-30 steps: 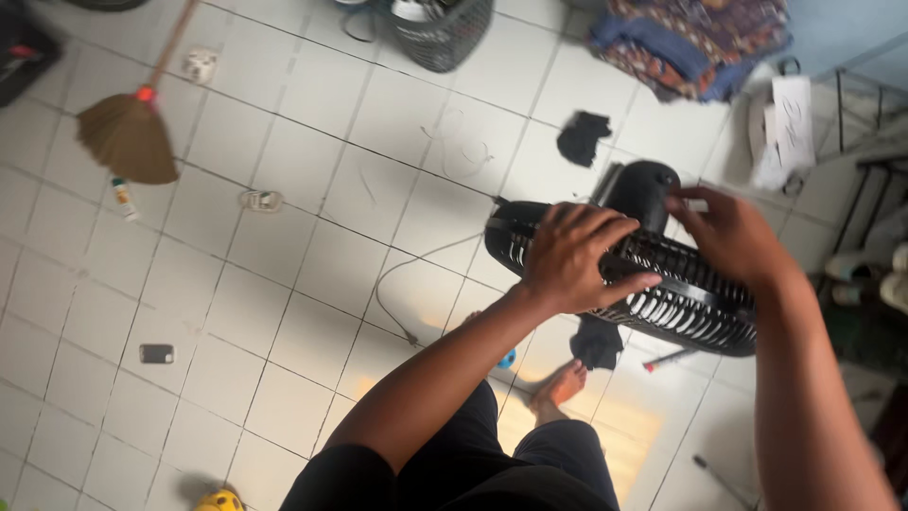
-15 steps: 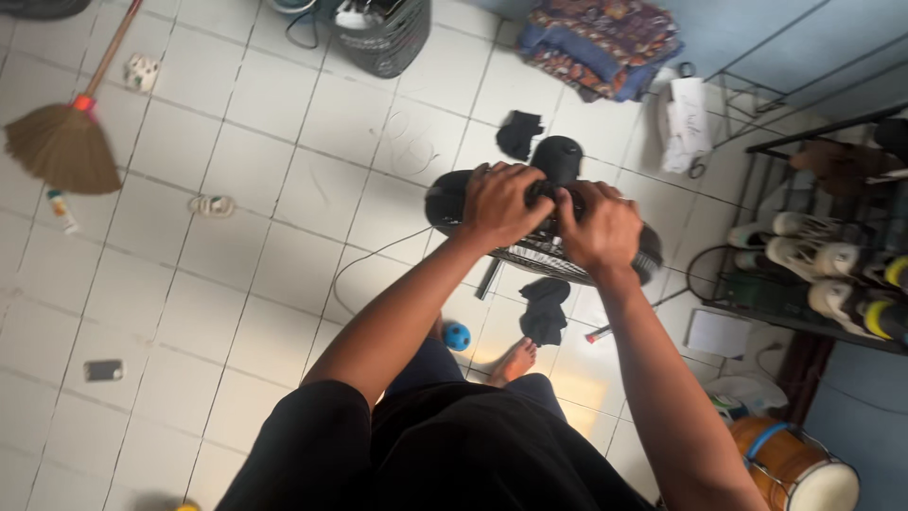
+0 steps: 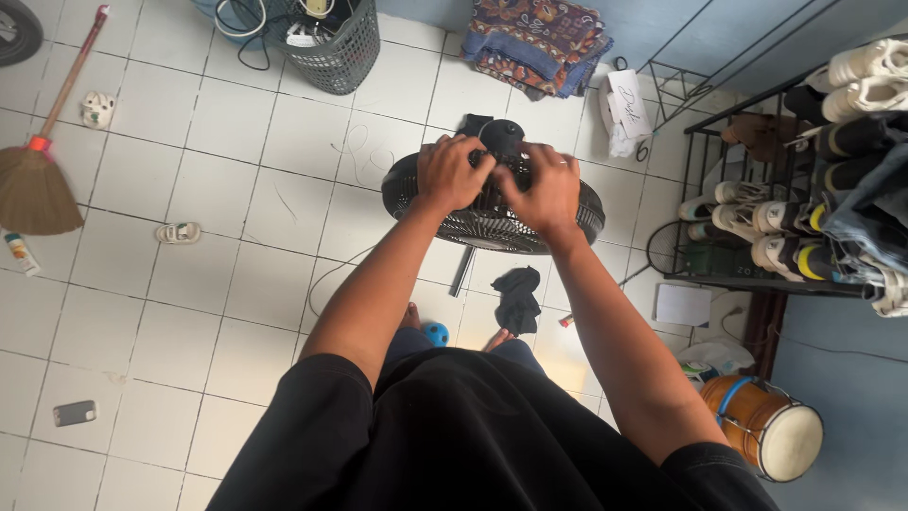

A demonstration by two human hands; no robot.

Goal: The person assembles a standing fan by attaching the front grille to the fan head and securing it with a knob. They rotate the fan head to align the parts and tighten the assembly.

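Both hands moved in from the grille rim: left hand [image 3: 452,173] and right hand [image 3: 537,189] now clamp fingers around the black fan [image 3: 492,222] at its motor housing [image 3: 501,137], 12 o'clock. Grip looks centred, steadier.

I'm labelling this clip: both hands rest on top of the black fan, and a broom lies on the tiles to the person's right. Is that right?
Not quite. Both hands, left and right, do rest on top of the black fan, but the broom lies on the tiles to the person's left, as the head view shows. On the right stands a shoe rack.
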